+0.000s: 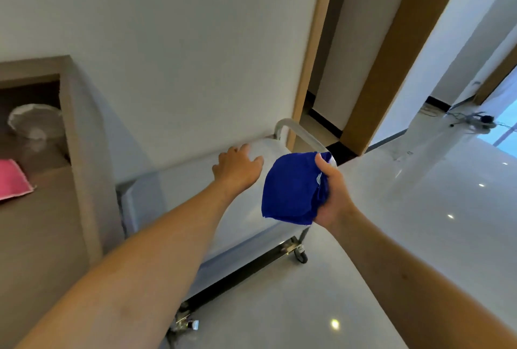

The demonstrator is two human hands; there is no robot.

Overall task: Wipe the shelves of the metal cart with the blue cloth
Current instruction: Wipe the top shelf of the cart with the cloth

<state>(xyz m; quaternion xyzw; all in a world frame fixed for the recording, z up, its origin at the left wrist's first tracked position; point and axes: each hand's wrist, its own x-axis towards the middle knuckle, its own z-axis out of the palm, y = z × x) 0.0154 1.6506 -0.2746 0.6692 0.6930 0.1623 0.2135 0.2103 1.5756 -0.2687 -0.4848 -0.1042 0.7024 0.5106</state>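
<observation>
Cloth [291, 189], deep blue and nappy, was bunched in the right hand [334, 195], fingers curled round it, held above the near right part of the metal cart [179, 197]. Left hand [237, 168] reached over the smooth, glossy top shelf, fingers relaxed and spread. Tubular handle [291, 127] curved at the far end.

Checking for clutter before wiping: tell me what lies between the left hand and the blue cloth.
Nothing. In the head view only bare cart top shows between the left hand and the blue cloth, held by the right hand.
</observation>
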